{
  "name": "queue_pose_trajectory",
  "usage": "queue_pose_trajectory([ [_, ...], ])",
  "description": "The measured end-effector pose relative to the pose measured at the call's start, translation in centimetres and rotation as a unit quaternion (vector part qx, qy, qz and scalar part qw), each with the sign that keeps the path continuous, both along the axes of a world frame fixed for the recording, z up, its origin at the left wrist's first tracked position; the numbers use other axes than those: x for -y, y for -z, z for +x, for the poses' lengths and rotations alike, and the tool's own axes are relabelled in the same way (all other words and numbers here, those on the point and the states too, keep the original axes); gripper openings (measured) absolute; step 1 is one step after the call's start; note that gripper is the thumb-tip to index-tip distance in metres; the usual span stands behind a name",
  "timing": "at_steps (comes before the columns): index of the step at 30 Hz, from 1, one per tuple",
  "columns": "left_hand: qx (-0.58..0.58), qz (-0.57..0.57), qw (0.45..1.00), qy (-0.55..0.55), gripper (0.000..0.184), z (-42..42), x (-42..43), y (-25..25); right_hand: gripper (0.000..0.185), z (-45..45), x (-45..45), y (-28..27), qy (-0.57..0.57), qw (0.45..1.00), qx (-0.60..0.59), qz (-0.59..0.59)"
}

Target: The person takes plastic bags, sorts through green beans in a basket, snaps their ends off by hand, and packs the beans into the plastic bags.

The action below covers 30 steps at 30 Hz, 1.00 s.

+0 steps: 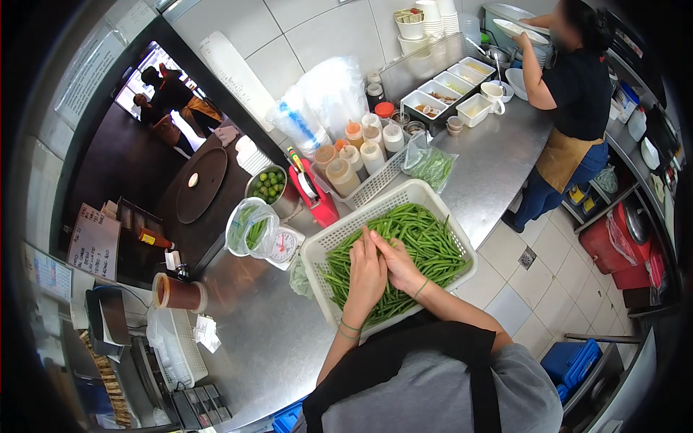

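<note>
A cream plastic basket [469, 268] full of long green beans [426, 242] stands in front of me on the steel counter. Over the beans, my left hand [368, 273] and my right hand [399, 264] come together at the fingertips. The fingers of both hands look pressed together. Whatever they pinch, if anything, is hidden by the fingers. Just left of the basket, a clear plastic bag [245, 225] with some green beans inside sits on a small dial scale [282, 245].
Behind the basket are squeeze bottles [343, 173] in a crate, a red tape dispenser [314, 195], a pot of green limes [267, 186] and a bag of greens [432, 166]. A co-worker [577, 94] stands at the counter's far right, holding a white dish [518, 30].
</note>
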<state>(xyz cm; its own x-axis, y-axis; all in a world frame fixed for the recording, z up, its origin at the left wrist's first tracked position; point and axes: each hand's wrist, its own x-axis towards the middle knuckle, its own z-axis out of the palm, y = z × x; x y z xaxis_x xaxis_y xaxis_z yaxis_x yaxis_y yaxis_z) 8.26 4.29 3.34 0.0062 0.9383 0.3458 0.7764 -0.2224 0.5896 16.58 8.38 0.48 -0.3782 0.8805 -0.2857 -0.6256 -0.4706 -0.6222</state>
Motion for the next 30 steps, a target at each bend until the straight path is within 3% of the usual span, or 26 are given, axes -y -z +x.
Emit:
queue_pose_trajectory([
  [1,-0.005,-0.012,1.000,0.003,0.054,0.1,0.2,-0.3,0.030,0.0,-0.1,0.1,0.013,1.000,-0.001,-0.008],
  [4,0.123,-0.083,0.986,0.074,0.053,-0.7,0.4,-1.5,0.029,0.8,-0.7,-1.1,0.080,0.996,0.018,-0.038],
  [8,0.274,-0.044,0.960,-0.034,0.041,-1.8,0.1,0.9,0.027,1.8,-2.0,-0.4,0.110,0.994,-0.013,-0.024],
  [9,0.396,-0.058,0.916,-0.039,0.037,-1.8,-0.3,1.5,0.024,1.5,-2.2,-0.4,0.123,0.991,-0.038,-0.036],
  [12,0.568,-0.120,0.814,0.001,0.039,-0.8,-0.4,2.1,0.024,0.7,-1.9,-0.9,0.120,0.983,-0.115,-0.075],
  [13,0.497,-0.096,0.862,0.017,0.039,-0.5,-0.4,2.5,0.022,0.8,-1.8,-1.1,0.099,0.978,-0.149,-0.105],
  [16,0.431,-0.097,0.897,-0.017,0.038,-1.4,-0.8,1.7,0.020,1.8,-2.5,-0.3,0.091,0.981,-0.157,-0.073],
  [17,0.348,-0.066,0.934,-0.035,0.037,-2.1,-1.1,1.7,0.019,2.4,-2.8,-0.3,0.105,0.983,-0.134,-0.072],
  [18,0.149,-0.010,0.986,-0.068,0.034,-3.4,-1.7,2.7,0.018,2.9,-3.1,-0.3,0.115,0.981,-0.136,-0.072],
  [20,-0.054,-0.073,0.991,-0.095,0.031,-4.0,-2.0,3.6,0.018,3.8,-3.6,-0.3,0.133,0.978,-0.142,-0.072],
  [23,-0.194,-0.120,0.968,-0.105,0.029,-2.9,-1.6,6.4,0.018,3.7,-3.7,0.1,0.125,0.979,-0.145,-0.063],
  [26,-0.266,-0.087,0.958,-0.062,0.024,-2.4,-1.2,7.7,0.017,3.5,-3.2,0.0,0.109,0.983,-0.131,-0.066],
  [30,-0.158,-0.094,0.980,-0.082,0.017,-3.6,-0.5,4.3,0.014,3.4,-3.3,0.2,0.088,0.991,-0.088,-0.055],
])
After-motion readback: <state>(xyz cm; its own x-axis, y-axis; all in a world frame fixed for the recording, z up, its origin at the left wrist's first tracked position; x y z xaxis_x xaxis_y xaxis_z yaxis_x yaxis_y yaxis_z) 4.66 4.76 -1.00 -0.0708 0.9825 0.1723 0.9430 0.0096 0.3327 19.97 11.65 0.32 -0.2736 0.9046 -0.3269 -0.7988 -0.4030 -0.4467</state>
